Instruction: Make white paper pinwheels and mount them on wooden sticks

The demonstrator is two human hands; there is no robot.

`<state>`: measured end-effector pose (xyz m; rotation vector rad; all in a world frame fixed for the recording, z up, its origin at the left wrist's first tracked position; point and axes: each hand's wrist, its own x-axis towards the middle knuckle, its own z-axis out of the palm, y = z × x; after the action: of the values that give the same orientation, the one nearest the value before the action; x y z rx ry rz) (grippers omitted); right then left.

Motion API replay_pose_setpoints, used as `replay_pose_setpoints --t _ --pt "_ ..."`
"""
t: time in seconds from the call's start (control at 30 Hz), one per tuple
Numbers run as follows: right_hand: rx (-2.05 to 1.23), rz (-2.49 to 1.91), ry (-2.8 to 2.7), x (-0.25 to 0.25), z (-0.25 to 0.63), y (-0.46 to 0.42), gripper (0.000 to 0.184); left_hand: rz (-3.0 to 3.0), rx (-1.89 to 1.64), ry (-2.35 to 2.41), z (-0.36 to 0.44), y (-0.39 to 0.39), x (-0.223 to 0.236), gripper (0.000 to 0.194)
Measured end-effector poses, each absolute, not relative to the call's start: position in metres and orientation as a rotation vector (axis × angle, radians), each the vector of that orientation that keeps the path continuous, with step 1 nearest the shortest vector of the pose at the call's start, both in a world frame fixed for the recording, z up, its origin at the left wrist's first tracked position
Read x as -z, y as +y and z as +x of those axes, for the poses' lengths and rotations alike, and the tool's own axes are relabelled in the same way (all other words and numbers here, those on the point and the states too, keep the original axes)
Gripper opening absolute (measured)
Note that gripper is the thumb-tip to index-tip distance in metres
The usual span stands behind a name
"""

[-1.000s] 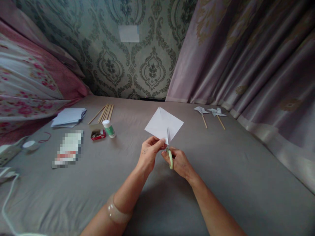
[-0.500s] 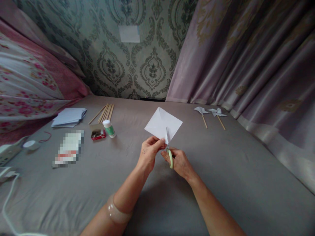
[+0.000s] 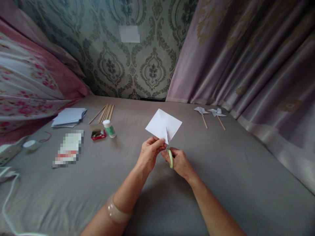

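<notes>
A white square of paper [image 3: 161,123] with a faint crease is held up, one corner towards me. My left hand [image 3: 149,150] pinches its near corner between thumb and fingers. In my right hand [image 3: 179,160] are scissors [image 3: 170,159] with pale green handles. Their blades lie at the near corner of the paper, pointing towards its middle; one blade shows over the sheet. My right fingers are wrapped round the handles and partly hidden.
On the grey cloth at left are a paper stack [image 3: 69,117], several wooden sticks [image 3: 106,113], a red box of small metal pieces [image 3: 98,134], a glue stick [image 3: 109,128] and a power strip [image 3: 11,151]. Two paper pinwheels [image 3: 201,110] on sticks lie at right.
The paper has shifted and tilted very slightly in my left hand. Both hands and the scissors stay almost in the same place.
</notes>
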<state>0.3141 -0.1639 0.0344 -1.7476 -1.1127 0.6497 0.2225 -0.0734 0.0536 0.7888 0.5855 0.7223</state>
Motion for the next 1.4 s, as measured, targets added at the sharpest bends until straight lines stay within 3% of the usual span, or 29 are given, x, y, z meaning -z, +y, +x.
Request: replay_pose_setpoints --t 0.9,1.4 --pt "-0.692 -1.726 -1.119 -0.0334 0.3151 -0.1647 0.039 0.619 -0.604 0.515 0.2218 -0.0720 -0.0549 0.021" --pt "-0.612 -1.761 -1.257 -0.0328 0.3166 -0.1649 0.050 0.968 -1.046 0.684 0.2166 -0.0651 -0.0553 0.022"
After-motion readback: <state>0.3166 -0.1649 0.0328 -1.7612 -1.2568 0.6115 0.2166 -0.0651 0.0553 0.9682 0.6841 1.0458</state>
